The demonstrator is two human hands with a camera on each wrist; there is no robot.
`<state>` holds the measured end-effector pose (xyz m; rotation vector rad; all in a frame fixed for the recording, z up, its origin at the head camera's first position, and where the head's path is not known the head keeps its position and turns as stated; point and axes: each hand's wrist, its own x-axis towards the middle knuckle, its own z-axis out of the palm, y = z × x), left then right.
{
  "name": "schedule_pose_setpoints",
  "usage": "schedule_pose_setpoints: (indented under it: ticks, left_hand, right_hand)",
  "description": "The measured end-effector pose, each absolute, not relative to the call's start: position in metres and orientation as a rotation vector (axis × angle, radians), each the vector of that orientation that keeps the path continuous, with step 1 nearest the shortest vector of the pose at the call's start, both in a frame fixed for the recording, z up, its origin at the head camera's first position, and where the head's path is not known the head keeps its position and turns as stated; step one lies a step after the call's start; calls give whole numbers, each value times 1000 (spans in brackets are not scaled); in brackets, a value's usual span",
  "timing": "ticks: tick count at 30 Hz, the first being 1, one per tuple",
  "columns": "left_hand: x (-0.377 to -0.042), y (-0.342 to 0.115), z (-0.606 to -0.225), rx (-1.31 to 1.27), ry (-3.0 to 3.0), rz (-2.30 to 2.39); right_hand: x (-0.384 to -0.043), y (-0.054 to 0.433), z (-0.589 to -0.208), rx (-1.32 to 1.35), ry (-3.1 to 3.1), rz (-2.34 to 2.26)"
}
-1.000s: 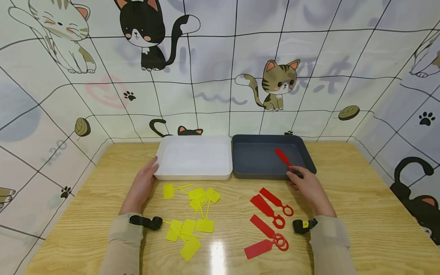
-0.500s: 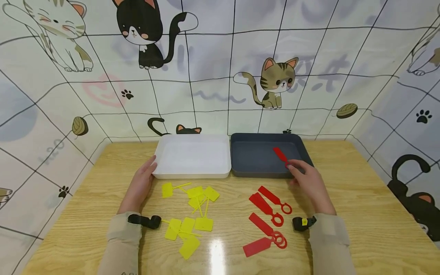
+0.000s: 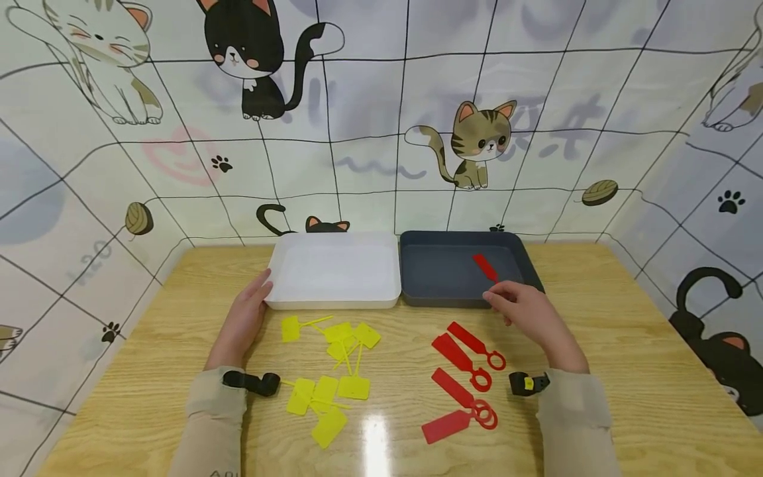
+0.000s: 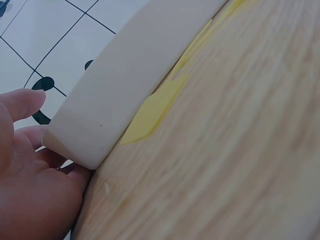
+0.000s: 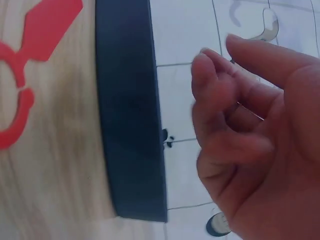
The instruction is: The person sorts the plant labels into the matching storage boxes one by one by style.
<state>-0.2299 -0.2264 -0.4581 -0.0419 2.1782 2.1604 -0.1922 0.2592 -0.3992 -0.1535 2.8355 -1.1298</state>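
My left hand (image 3: 243, 323) holds the near left side of the white tray (image 3: 334, 305); in the left wrist view its fingers lie against and partly behind the tray's corner. Over the front rim of the dark grey tray (image 3: 444, 301), my right hand (image 3: 530, 315) has loosely bent fingers and holds nothing. A red flat tag (image 3: 485, 266) lies in that tray, its lower end hidden behind the hand. In the right wrist view a gap shows between thumb and fingers. Several red tags with ring ends (image 3: 456, 354) lie on the table in front of the dark tray.
Several yellow flag-shaped tags with thin stems (image 3: 354, 387) lie partly overlapping before the white tray. Both trays stand side by side at the back of the wooden table (image 3: 644, 371), against a cat-patterned cloth (image 3: 369, 119).
My right hand has let go of the red tag, which stays in the dark tray, and has drawn slightly toward the front rim. My left hand keeps its place on the white tray.
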Motion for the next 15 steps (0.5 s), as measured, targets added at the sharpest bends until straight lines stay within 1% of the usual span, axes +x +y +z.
schedule_pose_setpoints:
  ticks: [6,15]
  left_hand:
    - [-223,-221,-443,1,2155,2175]
    - [-227,-225,-451,-20,2118,2208]
  right_hand:
    - [-191,246,-393,-225,2713,-1036]
    - [-188,213,-402,-279,2665,-817]
